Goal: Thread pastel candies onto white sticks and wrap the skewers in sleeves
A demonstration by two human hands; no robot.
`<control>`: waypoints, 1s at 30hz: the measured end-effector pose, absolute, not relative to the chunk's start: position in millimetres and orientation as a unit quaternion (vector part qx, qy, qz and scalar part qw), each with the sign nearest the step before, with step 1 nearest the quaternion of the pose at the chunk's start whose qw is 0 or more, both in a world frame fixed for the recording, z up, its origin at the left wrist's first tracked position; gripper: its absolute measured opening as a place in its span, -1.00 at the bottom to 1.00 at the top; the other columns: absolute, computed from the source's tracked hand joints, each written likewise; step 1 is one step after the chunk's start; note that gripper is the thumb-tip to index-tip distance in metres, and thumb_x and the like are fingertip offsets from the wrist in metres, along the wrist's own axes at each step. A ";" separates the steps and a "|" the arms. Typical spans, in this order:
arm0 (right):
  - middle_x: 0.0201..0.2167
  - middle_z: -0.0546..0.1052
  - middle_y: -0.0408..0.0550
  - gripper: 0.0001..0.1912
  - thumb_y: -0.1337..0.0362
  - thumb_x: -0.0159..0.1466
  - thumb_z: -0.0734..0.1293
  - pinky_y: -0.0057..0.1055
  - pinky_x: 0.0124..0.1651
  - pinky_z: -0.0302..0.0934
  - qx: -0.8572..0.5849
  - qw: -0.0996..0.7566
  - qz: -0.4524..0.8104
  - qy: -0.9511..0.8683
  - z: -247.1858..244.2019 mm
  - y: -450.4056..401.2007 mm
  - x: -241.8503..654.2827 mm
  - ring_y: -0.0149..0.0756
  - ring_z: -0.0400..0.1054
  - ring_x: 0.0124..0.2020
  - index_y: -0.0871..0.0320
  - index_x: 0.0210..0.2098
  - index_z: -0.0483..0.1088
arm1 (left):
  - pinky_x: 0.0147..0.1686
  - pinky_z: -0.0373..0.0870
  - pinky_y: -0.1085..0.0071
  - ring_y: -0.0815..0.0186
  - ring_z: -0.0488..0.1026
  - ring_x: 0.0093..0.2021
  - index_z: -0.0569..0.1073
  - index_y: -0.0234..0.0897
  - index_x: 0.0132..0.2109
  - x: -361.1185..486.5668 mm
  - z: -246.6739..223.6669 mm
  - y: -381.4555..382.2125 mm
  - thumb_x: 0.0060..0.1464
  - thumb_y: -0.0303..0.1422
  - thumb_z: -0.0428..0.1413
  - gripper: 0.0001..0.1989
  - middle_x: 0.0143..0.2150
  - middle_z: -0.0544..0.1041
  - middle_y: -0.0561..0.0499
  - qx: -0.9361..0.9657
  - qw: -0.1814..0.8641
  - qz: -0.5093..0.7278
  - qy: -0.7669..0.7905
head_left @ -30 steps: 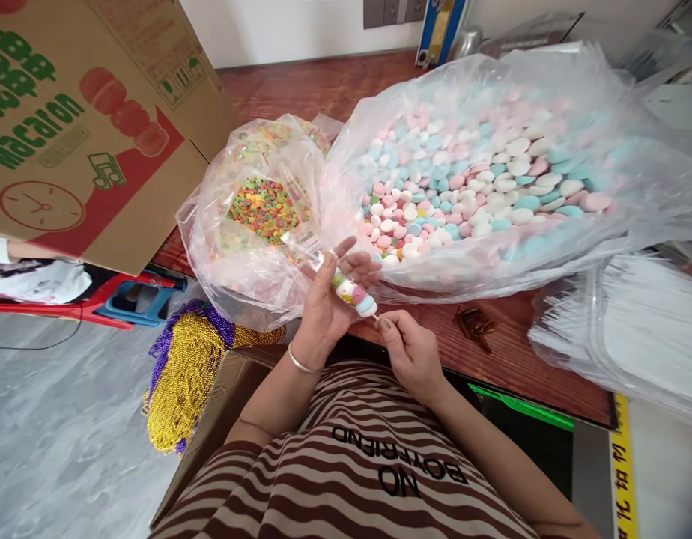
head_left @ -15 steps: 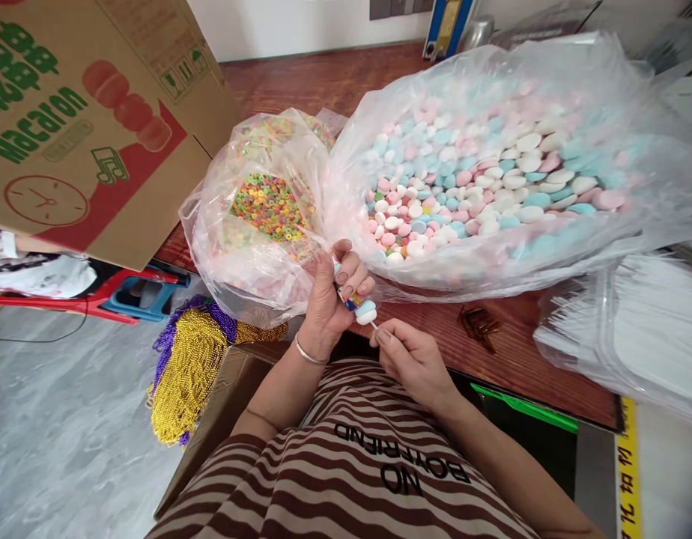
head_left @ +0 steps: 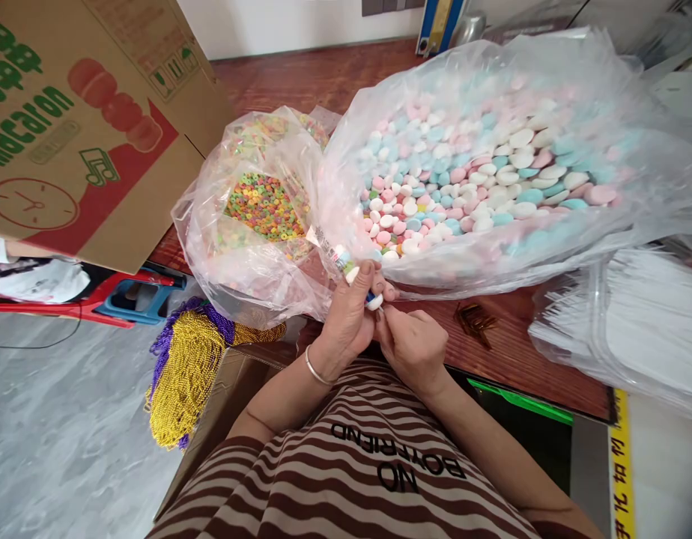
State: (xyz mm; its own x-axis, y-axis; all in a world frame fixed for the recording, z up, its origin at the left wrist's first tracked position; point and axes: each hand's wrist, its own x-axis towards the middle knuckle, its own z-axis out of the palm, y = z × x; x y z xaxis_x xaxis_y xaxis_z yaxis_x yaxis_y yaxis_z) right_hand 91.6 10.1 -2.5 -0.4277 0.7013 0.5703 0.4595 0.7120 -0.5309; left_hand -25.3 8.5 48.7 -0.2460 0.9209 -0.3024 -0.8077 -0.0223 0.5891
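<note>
My left hand (head_left: 349, 318) is closed around a candy skewer (head_left: 352, 275) of white, green and blue pieces in a clear printed wrapper. Its wrapped upper end sticks out past my thumb toward the candy bags; a white and blue end shows by my fingers. Closed in a pinch, my right hand (head_left: 418, 343) is at the skewer's lower end, where a stick was visible before; the fingers now hide most of it. Just beyond my hands lie a clear bag of small ring candies (head_left: 267, 209) and a large clear bag of pink, white and blue candies (head_left: 492, 168).
A Macaron carton (head_left: 48, 135) stands at left. White sticks (head_left: 654, 322) fill a clear bag at right. Brown-gold ties (head_left: 476, 323) lie on the wooden table (head_left: 540, 367). Gold and purple bead strings (head_left: 194, 378) hang at left beside an open cardboard box (head_left: 211, 430).
The skewer's lower end has gone down into my fingers, and the stick between my hands is now hidden. Both hands have come together, and the printed wrapper end now shows above my left hand.
</note>
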 end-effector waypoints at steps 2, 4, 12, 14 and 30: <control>-0.60 0.48 -0.09 -0.74 0.30 0.47 0.23 -0.32 -0.37 0.08 -0.337 0.399 0.098 -0.847 -3.2 11.9 94.7 -0.33 0.26 -0.56 0.16 -0.26 0.52 | -0.25 0.48 0.46 0.41 0.52 -0.37 0.54 -0.29 -0.14 -30.1 47.4 8.6 0.10 -0.10 0.35 -0.64 -0.41 0.50 0.10 0.087 0.618 0.702 0.343; -0.49 0.58 -0.04 -0.76 0.30 0.49 0.21 -0.34 -0.33 0.14 -0.326 0.396 0.107 -0.852 -3.6 10.8 96.6 -0.32 0.35 -0.51 0.17 -0.18 0.52 | -0.20 0.51 0.42 0.36 0.58 -0.28 0.55 -0.26 -0.04 -40.3 47.7 11.4 0.15 -0.08 0.30 -0.62 -0.29 0.59 0.03 0.074 0.613 0.715 0.329; -0.54 0.51 -0.05 -0.80 0.27 0.44 0.26 -0.33 -0.40 0.11 -0.356 0.404 0.132 -0.832 -12.3 2.7 97.2 -0.31 0.30 -0.55 0.19 -0.09 0.51 | -0.49 0.34 0.59 0.57 0.25 -0.61 0.50 -0.21 -0.25 -59.4 51.9 21.3 0.19 -0.19 0.30 -0.79 -0.54 0.26 0.23 0.032 0.577 0.758 0.301; -0.57 0.45 -0.11 -0.80 0.21 0.45 0.25 -0.37 -0.45 0.10 -0.358 0.398 0.304 -0.788 -7.5 -1.3 97.4 -0.35 0.25 -0.59 0.15 -0.17 0.48 | -0.53 0.28 0.58 0.57 0.17 -0.64 0.49 -0.21 -0.28 -56.8 51.9 20.5 0.21 -0.10 0.26 -0.72 -0.56 0.19 0.23 0.043 0.578 0.763 0.284; -0.51 0.49 -0.09 -0.79 0.13 0.39 0.30 -0.40 -0.43 0.17 -0.401 0.456 0.338 -0.719 3.4 2.2 86.8 -0.35 0.30 -0.55 0.12 -0.28 0.44 | -0.31 0.44 0.50 0.50 0.37 -0.51 0.49 -0.25 -0.21 -21.2 45.4 8.3 0.10 -0.06 0.34 -0.64 -0.50 0.37 0.18 0.106 0.621 0.706 0.323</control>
